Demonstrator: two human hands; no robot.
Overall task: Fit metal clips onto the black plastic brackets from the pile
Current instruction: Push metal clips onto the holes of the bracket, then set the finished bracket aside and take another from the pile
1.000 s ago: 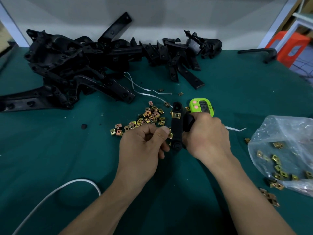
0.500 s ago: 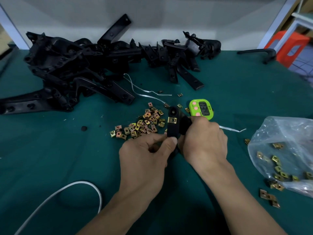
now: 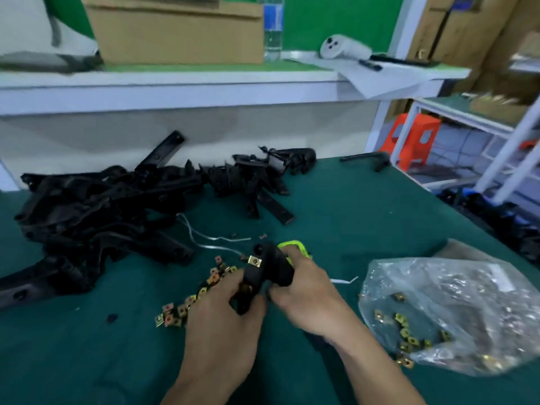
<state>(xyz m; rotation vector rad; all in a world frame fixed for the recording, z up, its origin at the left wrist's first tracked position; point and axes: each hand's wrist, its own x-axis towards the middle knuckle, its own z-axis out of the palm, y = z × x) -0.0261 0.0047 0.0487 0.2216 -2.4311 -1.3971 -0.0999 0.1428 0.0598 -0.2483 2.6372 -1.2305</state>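
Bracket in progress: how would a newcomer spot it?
On the green table, find the left hand and right hand near the front. They grip one black bracket, the only one off the pile, with a gold clip fitted.

Small assembly workshop: green-covered worktop (image 3: 365, 217), pile of black plastic brackets (image 3: 96, 217), loose metal clips (image 3: 175, 312), bagged clips (image 3: 455, 314), cardboard box (image 3: 178, 33) on white shelf (image 3: 204, 83).

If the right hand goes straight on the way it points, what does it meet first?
The right hand grips a bracket; beyond it, probably the pile of black brackets up-left, though depth is unclear.
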